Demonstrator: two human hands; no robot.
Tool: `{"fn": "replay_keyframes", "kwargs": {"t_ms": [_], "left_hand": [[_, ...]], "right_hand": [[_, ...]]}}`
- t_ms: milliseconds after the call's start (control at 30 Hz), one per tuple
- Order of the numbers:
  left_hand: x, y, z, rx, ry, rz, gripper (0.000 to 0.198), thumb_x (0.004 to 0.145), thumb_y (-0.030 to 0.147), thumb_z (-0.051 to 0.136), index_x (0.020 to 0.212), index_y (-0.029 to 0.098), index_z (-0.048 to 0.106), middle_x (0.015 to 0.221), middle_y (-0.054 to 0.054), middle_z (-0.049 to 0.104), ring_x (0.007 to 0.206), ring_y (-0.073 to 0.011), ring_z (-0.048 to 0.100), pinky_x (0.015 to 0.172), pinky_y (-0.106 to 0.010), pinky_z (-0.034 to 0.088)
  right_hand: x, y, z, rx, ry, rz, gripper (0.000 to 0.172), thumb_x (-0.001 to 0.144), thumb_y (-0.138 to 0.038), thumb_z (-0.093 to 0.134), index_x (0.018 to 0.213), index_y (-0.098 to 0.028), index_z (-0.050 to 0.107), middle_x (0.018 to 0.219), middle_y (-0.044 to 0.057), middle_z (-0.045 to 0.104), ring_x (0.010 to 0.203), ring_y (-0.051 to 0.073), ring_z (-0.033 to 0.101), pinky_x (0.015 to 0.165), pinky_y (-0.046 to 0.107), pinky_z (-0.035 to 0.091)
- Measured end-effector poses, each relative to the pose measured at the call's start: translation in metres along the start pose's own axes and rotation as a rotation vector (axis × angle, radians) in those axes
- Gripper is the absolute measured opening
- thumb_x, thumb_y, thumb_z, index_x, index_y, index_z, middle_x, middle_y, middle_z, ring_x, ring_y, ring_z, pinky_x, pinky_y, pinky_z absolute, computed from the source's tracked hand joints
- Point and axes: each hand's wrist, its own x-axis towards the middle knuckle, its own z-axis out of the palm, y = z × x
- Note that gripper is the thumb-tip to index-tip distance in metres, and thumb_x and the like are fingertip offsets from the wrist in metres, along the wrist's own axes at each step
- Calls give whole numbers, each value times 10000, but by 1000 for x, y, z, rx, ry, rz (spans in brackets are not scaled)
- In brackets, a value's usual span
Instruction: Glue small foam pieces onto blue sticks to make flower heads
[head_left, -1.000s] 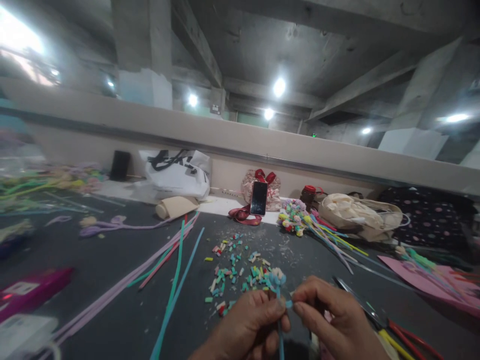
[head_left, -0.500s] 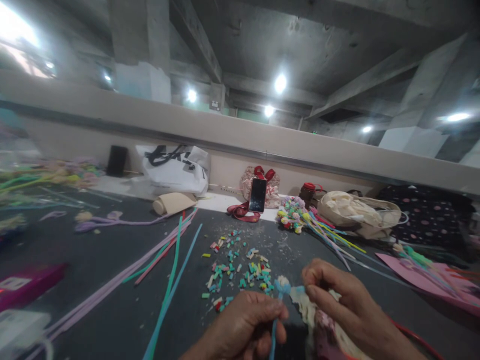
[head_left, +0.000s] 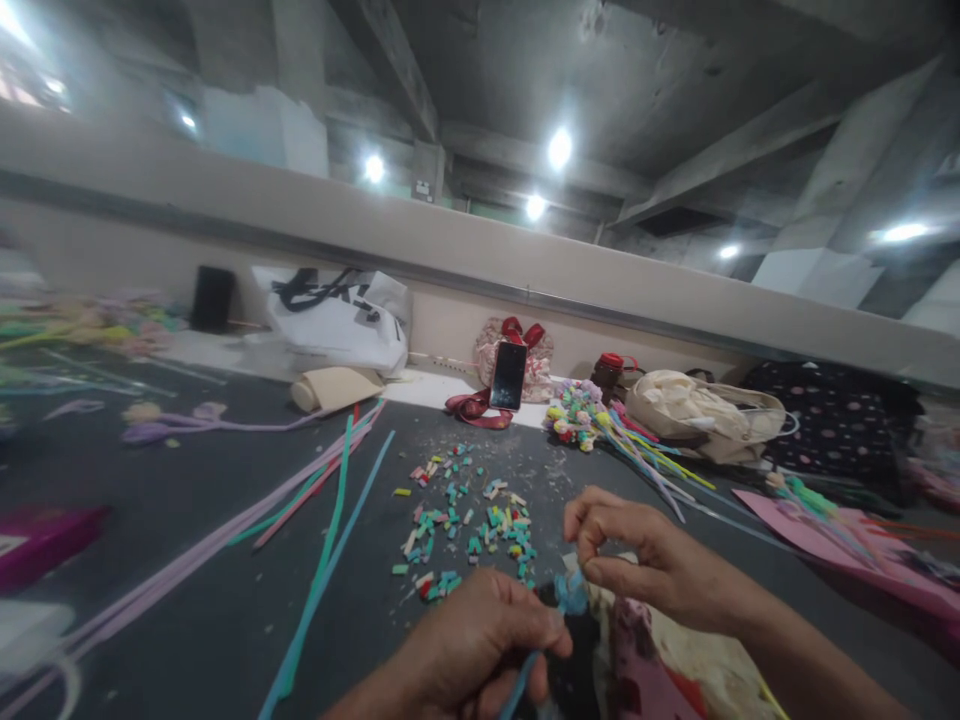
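My left hand (head_left: 491,640) is closed in a pinch around a thin blue stem (head_left: 519,685) at the bottom centre. Just past its fingertips is a crumpled blue flower head (head_left: 571,592), which looks joined to the stem. My right hand (head_left: 645,555) is curled above and right of the flower head, thumb and fingers drawn together; its fingertips overlap the blue edge, and what they hold is too small to make out. Several small coloured cut pieces (head_left: 472,525) lie scattered beyond my left hand.
Long purple strips (head_left: 225,525) and a teal strip (head_left: 334,570) lie to the left. A phone (head_left: 508,376) leans against a patterned pouch. Behind my right hand are a bundle of craft flowers (head_left: 577,412) and a beige bag (head_left: 697,415). Pink sheet (head_left: 840,550) is at right.
My right hand has moved left and up against the flower head. The stem now slants more in my left hand, and the flower's whitish centre is hidden. The view has shifted slightly.
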Motion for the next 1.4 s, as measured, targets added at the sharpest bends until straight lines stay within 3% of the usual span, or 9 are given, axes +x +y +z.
{"fn": "replay_keyframes", "kwargs": {"t_ms": [400, 1400], "left_hand": [[-6, 7, 6, 50, 19, -26, 163, 604, 228, 510, 604, 109, 620, 341, 41, 509, 176, -22, 256, 199, -150, 113], [-6, 7, 7, 31, 0, -53, 160, 583, 215, 507, 593, 111, 629, 329, 39, 488, 176, -19, 244, 200, -143, 110]], "right_hand": [[0, -6, 0, 1, -103, -7, 91, 770, -96, 512, 705, -158, 525, 896, 17, 515, 811, 103, 512, 740, 240, 401], [0, -2, 5, -114, -90, -35, 133, 706, -27, 528, 703, -161, 532, 889, 11, 523, 826, 109, 509, 731, 227, 388]]}}
